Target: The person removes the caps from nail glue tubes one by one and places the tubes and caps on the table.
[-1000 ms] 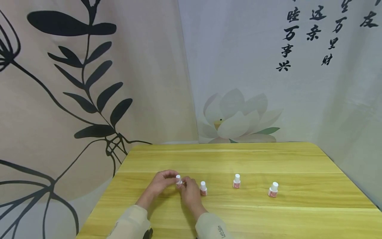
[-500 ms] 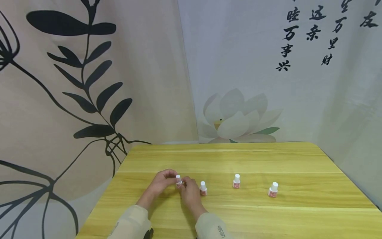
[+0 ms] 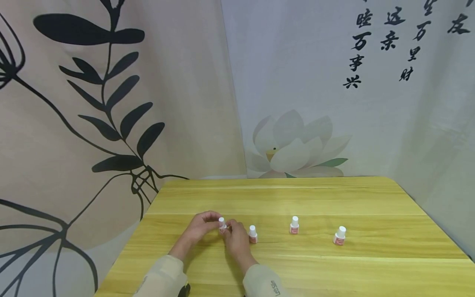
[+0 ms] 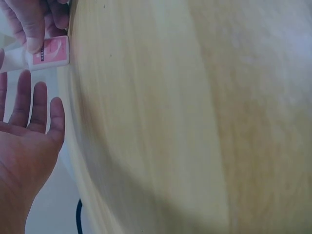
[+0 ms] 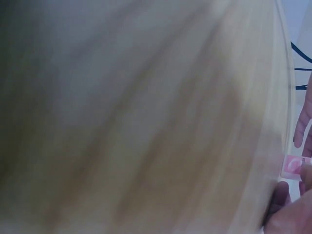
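Between the two hands, at the left of the table in the head view, is a small white bottle [image 3: 222,223] with a white cap and a pink label. My right hand [image 3: 237,240] grips its lower body; in the left wrist view the right thumb [image 4: 34,36] lies across the label. My left hand [image 3: 200,227] has thumb and forefinger at the cap end, while its other fingers [image 4: 39,105] extend loosely away. Just right of the right hand stands a similar upright bottle [image 3: 252,234]. The left fingertips on the cap are partly out of view.
Two more capped bottles stand upright farther right, one mid-table [image 3: 294,225] and one beyond it [image 3: 339,236]. The wooden table [image 3: 371,202] ends at a printed curtain [image 3: 193,103] behind. Dark cables [image 5: 300,53] show past the table edge in the right wrist view.
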Tool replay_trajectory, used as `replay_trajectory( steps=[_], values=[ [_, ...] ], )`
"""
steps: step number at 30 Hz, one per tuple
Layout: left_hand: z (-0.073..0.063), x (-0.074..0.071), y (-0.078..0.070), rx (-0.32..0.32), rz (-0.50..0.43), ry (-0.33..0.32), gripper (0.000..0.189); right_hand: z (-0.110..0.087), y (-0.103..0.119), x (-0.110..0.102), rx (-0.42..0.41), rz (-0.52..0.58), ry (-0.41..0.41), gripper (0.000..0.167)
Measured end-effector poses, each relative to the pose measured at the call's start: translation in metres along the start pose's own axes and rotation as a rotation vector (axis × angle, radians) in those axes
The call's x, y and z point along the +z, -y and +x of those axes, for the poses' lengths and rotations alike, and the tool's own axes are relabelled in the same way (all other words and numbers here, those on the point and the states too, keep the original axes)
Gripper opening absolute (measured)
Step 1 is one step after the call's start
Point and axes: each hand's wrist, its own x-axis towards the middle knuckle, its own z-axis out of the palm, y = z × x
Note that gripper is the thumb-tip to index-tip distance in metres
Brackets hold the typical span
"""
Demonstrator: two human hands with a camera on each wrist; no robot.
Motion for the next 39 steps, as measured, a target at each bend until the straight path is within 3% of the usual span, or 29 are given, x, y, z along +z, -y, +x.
replay_trajectory(
  steps=[15,24,39],
  values=[
    [0.0023,0.0019,0.0001,0.005,-0.038,-0.015,0.022,0.002,-0.0026,0.0015,0.015,-0.016,0.0,0.011],
    [-0.0021,-0.0003,-0.0042,-0.015,-0.004,0.002,0.035,0.0006,-0.0022,0.0015,0.04,0.001,0.023,0.013],
    [0.0012,-0.0016,0.0001,-0.009,0.025,-0.002,0.026,0.0016,-0.0015,0.0027,0.036,-0.001,0.003,0.011]
  ],
)
